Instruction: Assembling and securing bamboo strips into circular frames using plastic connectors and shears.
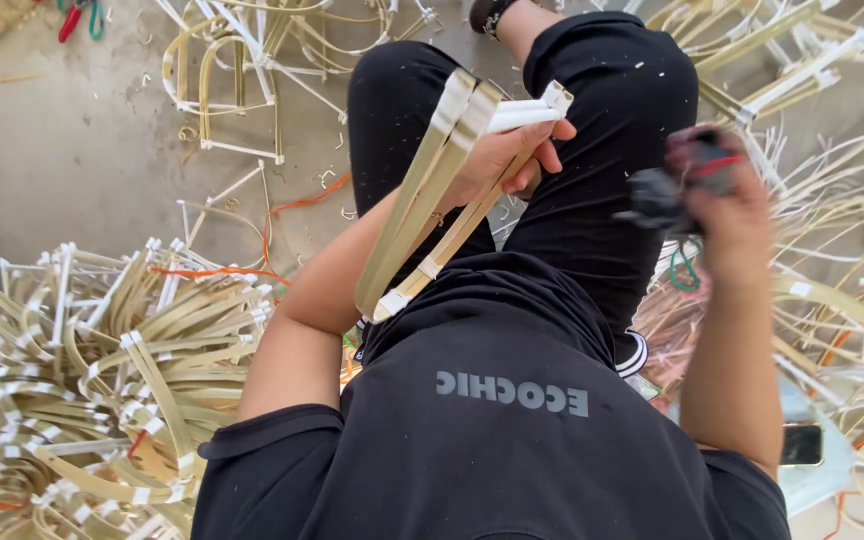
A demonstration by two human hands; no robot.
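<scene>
I sit on the floor in black clothes, looking down past my chest. My left hand (pixel 508 158) grips a frame of bent bamboo strips (pixel 422 200) bound with white tape, held tilted over my lap. Its white-taped end (pixel 537 105) sticks out above my fingers. My right hand (pixel 732 215) is raised to the right, blurred, closed around a dark tool with a red part (pixel 682 180). The two hands are a short way apart.
A big heap of taped bamboo strip frames (pixel 82 380) lies at my left. More bent frames (pixel 832 250) spread over the floor at the right and at the top (pixel 242 70). Orange cord (pixel 272 215) trails on the concrete. A phone (pixel 802 443) lies at lower right.
</scene>
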